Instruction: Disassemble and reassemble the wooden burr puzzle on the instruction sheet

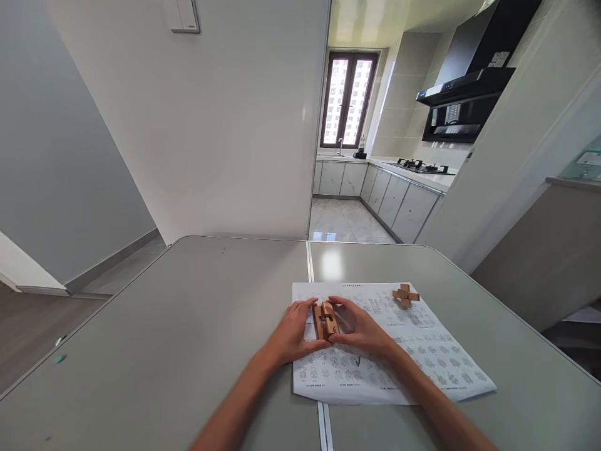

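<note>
My left hand [295, 331] grips the left side of a notched wooden puzzle piece [318, 323], thumb at its near end and fingers at its far end. In the same way my right hand [360, 327] holds a second wooden piece [331, 322], which has a dark mark near its near end. The two pieces lie side by side, close together, over a printed paper sheet [394, 369] with rows of small line drawings. Whether they touch the sheet I cannot tell. Farther right on the sheet rests a cross-shaped cluster of wooden pieces [405, 295].
The grey-green table [188, 326] has a pale seam [323, 426] running front to back under the sheet. A small green object [59, 359] lies near its left edge. Beyond the table stand a white wall [225, 138] and a kitchen with a stove [417, 166].
</note>
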A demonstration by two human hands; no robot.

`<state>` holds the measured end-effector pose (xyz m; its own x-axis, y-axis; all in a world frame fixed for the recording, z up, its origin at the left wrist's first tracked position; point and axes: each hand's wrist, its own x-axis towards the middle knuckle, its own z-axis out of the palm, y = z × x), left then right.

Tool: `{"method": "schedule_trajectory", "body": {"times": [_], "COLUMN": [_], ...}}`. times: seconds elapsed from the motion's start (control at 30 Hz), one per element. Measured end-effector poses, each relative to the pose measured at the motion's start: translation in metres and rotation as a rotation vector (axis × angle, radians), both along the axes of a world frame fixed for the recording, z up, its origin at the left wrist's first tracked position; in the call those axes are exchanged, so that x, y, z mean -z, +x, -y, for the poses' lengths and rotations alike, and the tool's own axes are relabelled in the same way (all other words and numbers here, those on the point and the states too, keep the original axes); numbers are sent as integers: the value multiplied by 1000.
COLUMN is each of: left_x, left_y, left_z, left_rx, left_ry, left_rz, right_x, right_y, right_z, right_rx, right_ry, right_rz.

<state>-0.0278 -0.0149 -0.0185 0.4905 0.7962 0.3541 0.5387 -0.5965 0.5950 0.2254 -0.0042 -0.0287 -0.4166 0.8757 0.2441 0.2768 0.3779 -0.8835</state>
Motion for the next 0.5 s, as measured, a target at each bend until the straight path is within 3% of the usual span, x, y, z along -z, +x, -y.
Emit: {"method": "schedule_trajectory", "body": {"times": [0.5], "left_x": [-4], "left_y": [3], "left_z": [2], "left_rx": [2], "left_ry": [22], "left_rz": [13], "right_x": [2], "right_y": [-1], "right_z": [-4], "right_rx": [67], "right_ry": [-78], "right_rz": [-123]}}
